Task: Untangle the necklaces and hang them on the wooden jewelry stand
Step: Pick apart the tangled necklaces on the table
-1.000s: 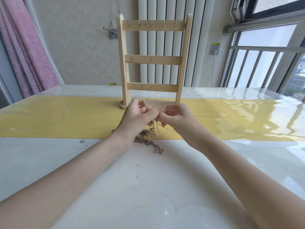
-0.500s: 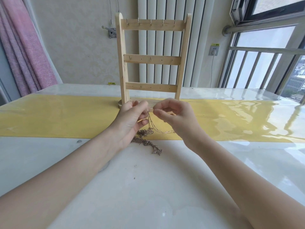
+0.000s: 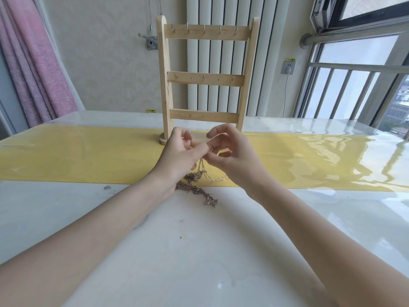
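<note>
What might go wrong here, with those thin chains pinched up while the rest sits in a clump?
Both the left hand and right hand pinch fine strands rising from the tangled necklaces on the table. Pulling apart may tighten the knot or snap a thin chain. The wooden jewelry stand stands just behind the hands; a sudden jerk might knock it.

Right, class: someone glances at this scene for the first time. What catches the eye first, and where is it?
Centre frame, the left hand and right hand meet above the yellow runner, pinching thin chains that hang to a tangle of necklaces on the white table. Right behind them stands the wooden jewelry stand, its three hooked bars all bare. A pink curtain hangs at far left.
</note>
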`<state>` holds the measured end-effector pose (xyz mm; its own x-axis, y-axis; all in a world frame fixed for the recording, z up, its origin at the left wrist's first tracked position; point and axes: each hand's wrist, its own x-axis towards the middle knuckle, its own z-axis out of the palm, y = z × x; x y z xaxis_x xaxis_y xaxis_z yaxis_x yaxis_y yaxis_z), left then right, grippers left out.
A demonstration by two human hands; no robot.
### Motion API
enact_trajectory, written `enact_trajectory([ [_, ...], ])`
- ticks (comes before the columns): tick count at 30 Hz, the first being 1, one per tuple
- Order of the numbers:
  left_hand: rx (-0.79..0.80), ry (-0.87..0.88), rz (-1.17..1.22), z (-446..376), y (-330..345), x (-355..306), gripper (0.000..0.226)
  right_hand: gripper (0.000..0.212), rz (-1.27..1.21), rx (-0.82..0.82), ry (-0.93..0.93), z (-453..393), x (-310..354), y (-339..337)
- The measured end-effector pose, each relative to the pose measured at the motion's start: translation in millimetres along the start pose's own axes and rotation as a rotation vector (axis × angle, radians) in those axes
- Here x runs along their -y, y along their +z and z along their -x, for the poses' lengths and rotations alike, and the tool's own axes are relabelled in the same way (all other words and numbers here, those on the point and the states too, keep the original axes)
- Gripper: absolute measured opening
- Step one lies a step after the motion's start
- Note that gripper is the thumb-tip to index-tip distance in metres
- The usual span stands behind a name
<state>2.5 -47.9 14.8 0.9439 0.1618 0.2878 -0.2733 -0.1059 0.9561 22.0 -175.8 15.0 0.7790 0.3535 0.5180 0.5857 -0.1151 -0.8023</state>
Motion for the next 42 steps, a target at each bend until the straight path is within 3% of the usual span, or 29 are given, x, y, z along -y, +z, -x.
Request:
enact_trajectory([
  [8, 0.021, -0.225, 0.112, 0.3, -0.7, -3.0, 0.032, 0.031, 0.404, 0.01, -0.298, -0.4, -8.8, 0.4],
  [19, 0.046, -0.339, 0.308, 0.4, -0.5, -9.1, 0.028, 0.04, 0.389, -0.031, -0.355, -2.6, -11.2, 2.2],
  [24, 0.055, -0.458, 0.427, 0.7, -2.1, -11.7, 0.027, 0.035, 0.395, -0.05, -0.384, -2.4, -11.4, 4.0],
  [37, 0.03, -0.444, 0.428, 0.6, -3.2, -11.8, 0.028, 0.04, 0.405, -0.065, -0.426, -1.3, -10.0, 4.0],
  [42, 0.032, -0.453, 0.437, 2.1, -2.8, -11.1, 0.039, 0.039, 0.438, -0.066, -0.444, -1.6, -11.1, 4.3],
])
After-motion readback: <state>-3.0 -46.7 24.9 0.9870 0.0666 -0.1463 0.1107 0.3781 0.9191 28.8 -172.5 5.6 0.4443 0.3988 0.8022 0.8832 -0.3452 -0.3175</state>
